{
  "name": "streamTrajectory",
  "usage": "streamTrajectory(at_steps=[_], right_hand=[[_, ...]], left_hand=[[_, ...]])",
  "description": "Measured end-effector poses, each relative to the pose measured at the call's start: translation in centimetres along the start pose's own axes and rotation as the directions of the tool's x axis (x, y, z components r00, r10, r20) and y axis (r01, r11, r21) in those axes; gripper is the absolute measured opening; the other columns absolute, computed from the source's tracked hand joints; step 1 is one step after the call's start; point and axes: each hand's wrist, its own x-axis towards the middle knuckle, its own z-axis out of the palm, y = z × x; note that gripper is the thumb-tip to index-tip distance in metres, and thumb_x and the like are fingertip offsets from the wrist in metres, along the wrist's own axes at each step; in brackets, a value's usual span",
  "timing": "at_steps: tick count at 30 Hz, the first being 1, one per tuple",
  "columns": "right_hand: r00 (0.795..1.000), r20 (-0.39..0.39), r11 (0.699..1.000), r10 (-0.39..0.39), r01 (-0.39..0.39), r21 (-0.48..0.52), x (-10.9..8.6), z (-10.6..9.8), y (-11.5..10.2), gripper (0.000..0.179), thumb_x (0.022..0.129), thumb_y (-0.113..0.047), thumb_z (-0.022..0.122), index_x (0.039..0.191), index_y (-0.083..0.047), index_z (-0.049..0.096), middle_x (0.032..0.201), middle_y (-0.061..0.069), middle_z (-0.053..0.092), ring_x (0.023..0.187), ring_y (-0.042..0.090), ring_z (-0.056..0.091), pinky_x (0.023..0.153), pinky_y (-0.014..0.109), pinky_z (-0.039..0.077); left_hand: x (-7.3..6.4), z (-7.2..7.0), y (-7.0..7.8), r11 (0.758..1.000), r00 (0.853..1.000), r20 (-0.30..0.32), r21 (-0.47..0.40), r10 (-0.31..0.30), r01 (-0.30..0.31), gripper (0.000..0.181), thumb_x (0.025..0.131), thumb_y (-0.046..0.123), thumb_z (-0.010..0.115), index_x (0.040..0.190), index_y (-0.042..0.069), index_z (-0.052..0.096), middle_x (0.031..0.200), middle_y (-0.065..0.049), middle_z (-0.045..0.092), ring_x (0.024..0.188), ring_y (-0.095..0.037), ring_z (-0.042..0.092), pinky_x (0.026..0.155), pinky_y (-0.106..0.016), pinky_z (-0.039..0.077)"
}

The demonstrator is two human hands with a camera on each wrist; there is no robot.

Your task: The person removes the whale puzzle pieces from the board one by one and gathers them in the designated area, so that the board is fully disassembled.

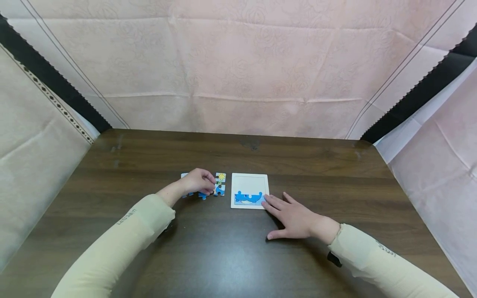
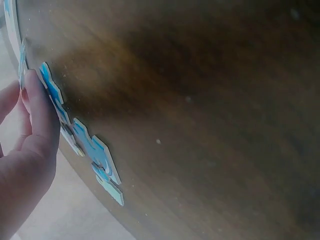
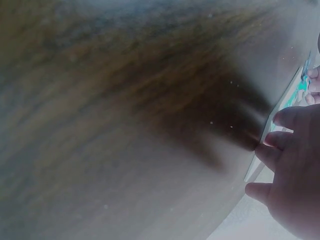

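A white square puzzle tray [image 1: 249,175] lies on the table, its lower part filled with blue puzzle pieces [image 1: 246,199]. My left hand [image 1: 199,181] is over the loose pieces left of the tray. In the left wrist view its thumb and fingers pinch a thin puzzle piece [image 2: 22,65], held edge-on to the camera. Loose pieces with a sun [image 1: 220,177] and blue shapes [image 1: 219,191] lie beside that hand, which covers part of the group. My right hand [image 1: 292,215] has its fingers spread, with fingertips resting at the tray's lower right edge.
Everything lies on a dark brown wooden table [image 1: 208,252]. Pale patterned cloth [image 1: 238,74] hangs behind its far edge and along both sides. In the left wrist view, more loose pieces [image 2: 97,150] lie flat below the left hand.
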Motion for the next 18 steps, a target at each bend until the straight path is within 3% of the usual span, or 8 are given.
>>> streamTrajectory(at_steps=[11, 18], right_hand=[[1.0, 0.002, 1.0, 0.004, -0.004, -0.007, 0.08, 0.07, -0.02, 0.087, 0.083, -0.066, 0.05, 0.148, -0.011, 0.027, 0.156, 0.009, 0.021, 0.144, 0.023, 0.022, 0.116, 0.055, 0.014], [1.0, 0.007, 1.0, 0.008, -0.008, -0.004, 0.16, 0.05, -0.01, 0.087, 0.083, -0.066, 0.05, 0.148, -0.012, 0.027, 0.156, 0.009, 0.021, 0.144, 0.023, 0.022, 0.116, 0.054, 0.014]], left_hand=[[-0.52, 0.02, 0.59, 0.999, 1.0, -0.019, 0.041, 0.025, -0.024, 0.024, 0.094, 0.012, 0.054, 0.107, -0.006, 0.061, 0.099, -0.018, 0.067, 0.076, -0.015, 0.065, 0.073, -0.029, 0.058], [-0.44, -0.16, 0.54, 0.999, 1.0, -0.013, 0.044, 0.029, -0.028, 0.026, 0.095, 0.014, 0.052, 0.109, -0.006, 0.06, 0.098, -0.017, 0.067, 0.071, -0.012, 0.064, 0.066, -0.026, 0.057]])
